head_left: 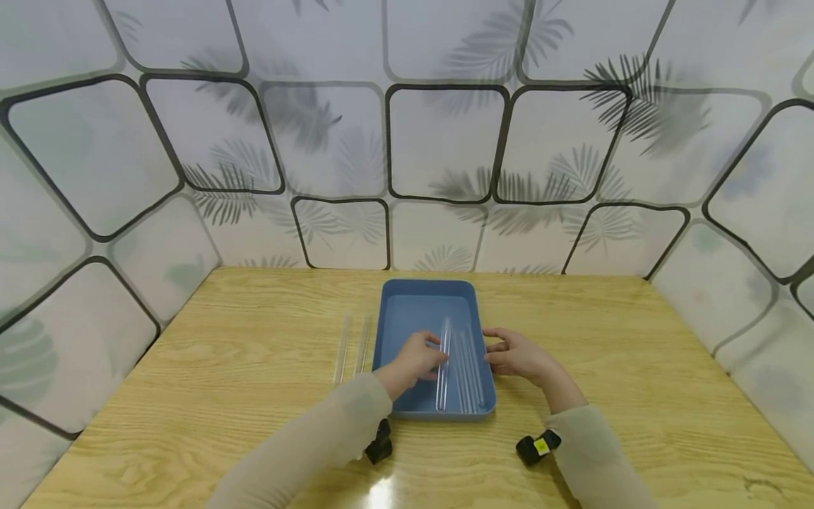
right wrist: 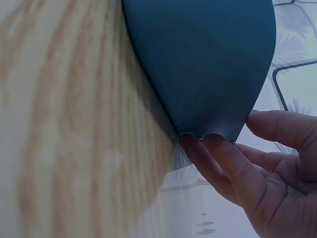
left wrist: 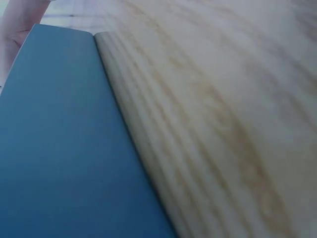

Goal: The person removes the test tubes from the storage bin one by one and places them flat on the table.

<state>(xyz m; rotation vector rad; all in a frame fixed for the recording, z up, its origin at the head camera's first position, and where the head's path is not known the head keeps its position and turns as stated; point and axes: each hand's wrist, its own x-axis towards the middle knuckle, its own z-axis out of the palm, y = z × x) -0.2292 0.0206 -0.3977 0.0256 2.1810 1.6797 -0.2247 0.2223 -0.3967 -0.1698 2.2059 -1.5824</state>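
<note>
My left hand reaches over the shallow blue tray and pinches a clear tube near its middle. Several more clear tubes lie lengthwise along the tray's right side. Against the tray's right outer wall rest the fingertips of my right hand. In the right wrist view this hand has its fingers extended to the wall, one digit near the rim. The left wrist view shows mostly the tray wall and a sliver of the left hand; its fingertips are hidden there.
Two clear tubes lie side by side on the wooden table, left of the tray. A patterned cloth hangs behind and at both sides. Each wrist carries a small black camera.
</note>
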